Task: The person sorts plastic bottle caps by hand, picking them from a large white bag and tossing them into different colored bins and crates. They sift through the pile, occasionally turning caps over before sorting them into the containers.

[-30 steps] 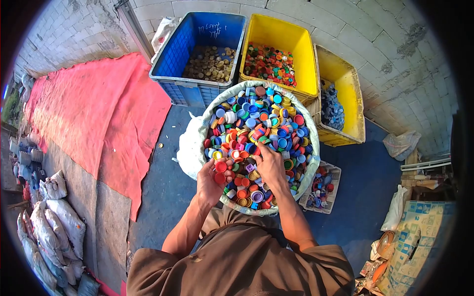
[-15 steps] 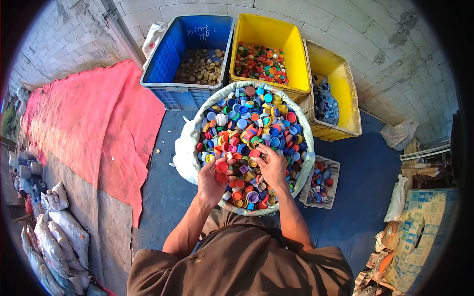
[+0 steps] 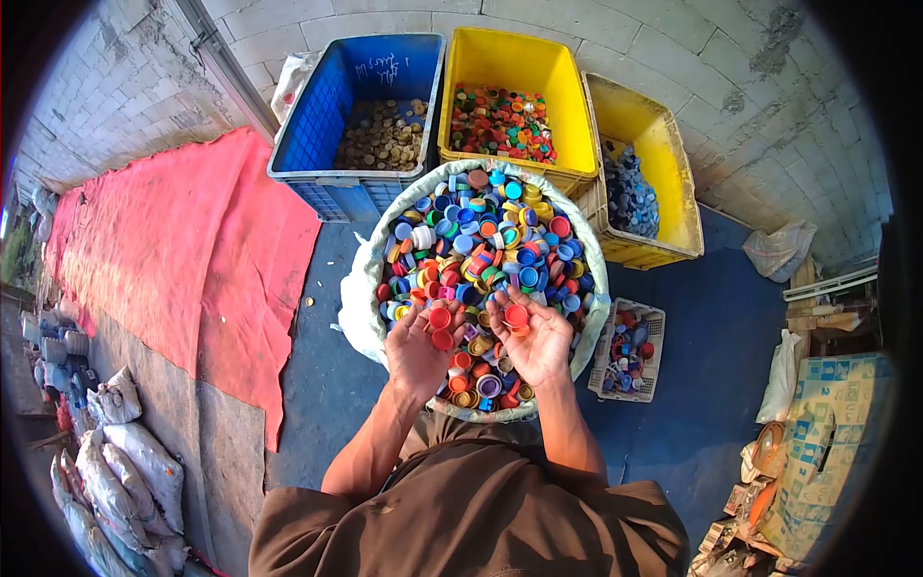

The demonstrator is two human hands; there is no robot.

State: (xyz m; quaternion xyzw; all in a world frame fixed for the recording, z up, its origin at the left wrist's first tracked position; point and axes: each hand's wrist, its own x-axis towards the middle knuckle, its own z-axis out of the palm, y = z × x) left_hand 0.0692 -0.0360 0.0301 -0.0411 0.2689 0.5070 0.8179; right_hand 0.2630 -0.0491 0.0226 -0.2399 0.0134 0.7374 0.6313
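Note:
A round sack (image 3: 600,288) stands before me with its pale rim folded outward, full of mixed plastic bottle caps (image 3: 471,245) in many colours. Over its near half my left hand (image 3: 411,367) is turned palm up, fingers curled around red bottle caps (image 3: 440,318); two show in it. My right hand (image 3: 544,354), also palm up, cups red bottle caps (image 3: 516,315) at the base of its fingers. The hands sit side by side, a small gap between them, with loose caps visible beneath.
Beyond the sack stand a blue crate (image 3: 298,144) with tan caps, a yellow crate (image 3: 521,67) with red and orange caps, and another yellow crate (image 3: 681,192) with bluish caps. A small basket (image 3: 653,361) sits right. Red cloth (image 3: 183,240) and white sacks (image 3: 144,462) lie left.
My right hand has turned from reaching palm down among the caps to palm up, now with red caps in it. My left hand has opened its palm upward more, still holding red caps.

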